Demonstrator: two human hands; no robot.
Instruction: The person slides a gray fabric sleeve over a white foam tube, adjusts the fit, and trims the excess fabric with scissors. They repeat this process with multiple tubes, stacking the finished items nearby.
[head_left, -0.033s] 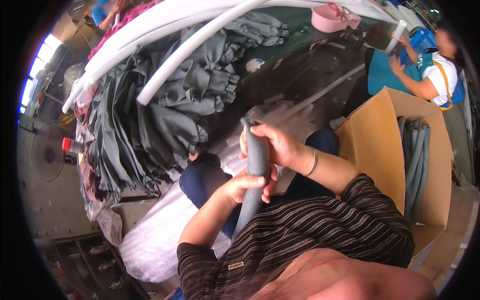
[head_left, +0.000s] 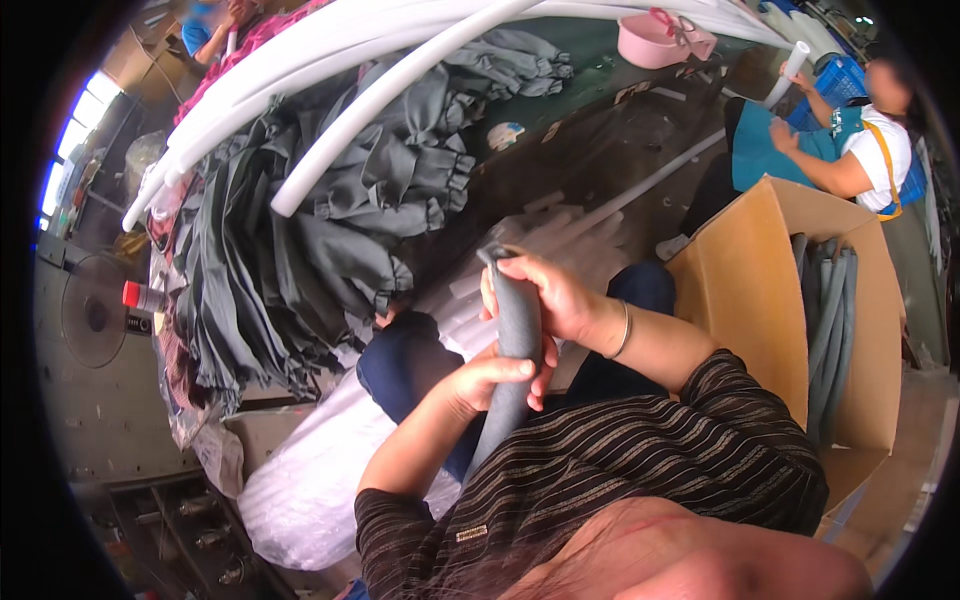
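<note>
In front of my body I hold a tube covered in grey fabric [head_left: 516,318], tilted with its far end up and its near end at my striped shirt. My right hand [head_left: 556,300] is closed round its upper part, fingers near the gathered fabric at the tip. Lower down, my left hand [head_left: 488,380] grips the same tube, thumb across the front. Beyond my left knee lies a pile of grey fabric sleeves [head_left: 250,260] with ruffled ends. Short white foam tubes [head_left: 480,300] lie past my hands, between my knees.
Long white foam tubes [head_left: 330,45] arch over the sleeve pile. At my right stands an open cardboard box [head_left: 740,260] holding several grey covered tubes [head_left: 830,330]. A pink basin [head_left: 650,42] is far off. At the far right a co-worker [head_left: 870,140] sits with a white tube.
My hands keep their hold on the grey tube, which has barely shifted. The co-worker's nearer hand has come down toward the lap. The view has moved very slightly.
</note>
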